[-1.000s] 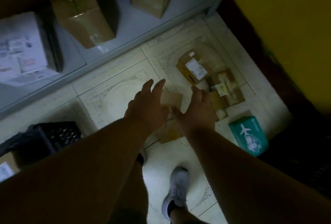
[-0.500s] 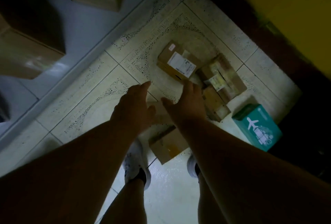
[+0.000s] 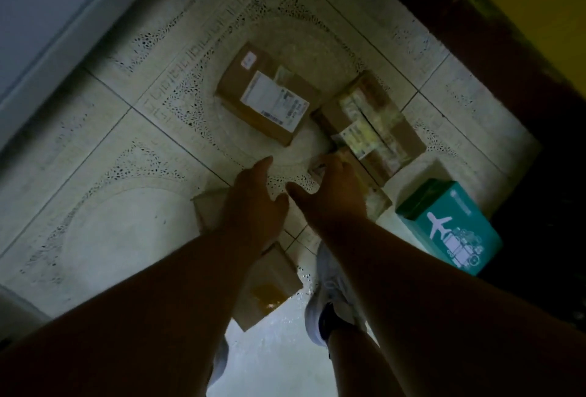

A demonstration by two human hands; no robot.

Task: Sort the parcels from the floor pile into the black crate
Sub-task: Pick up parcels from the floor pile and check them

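Patterned floor tiles [image 3: 95, 149] now fill our view; the black crate, in sight a second ago at near left, has slipped out of frame as we bent toward the pile. Our largest parcel, the labelled brown box [image 3: 266, 95], lies far centre, the taped box [image 3: 371, 124] at its right, the teal box [image 3: 450, 225] near right. Our left hand [image 3: 253, 206] and right hand [image 3: 333, 197] have dropped lower, fingers spread, holding nothing, over the small flat parcel [image 3: 209, 206]. We judge a pickup is next.
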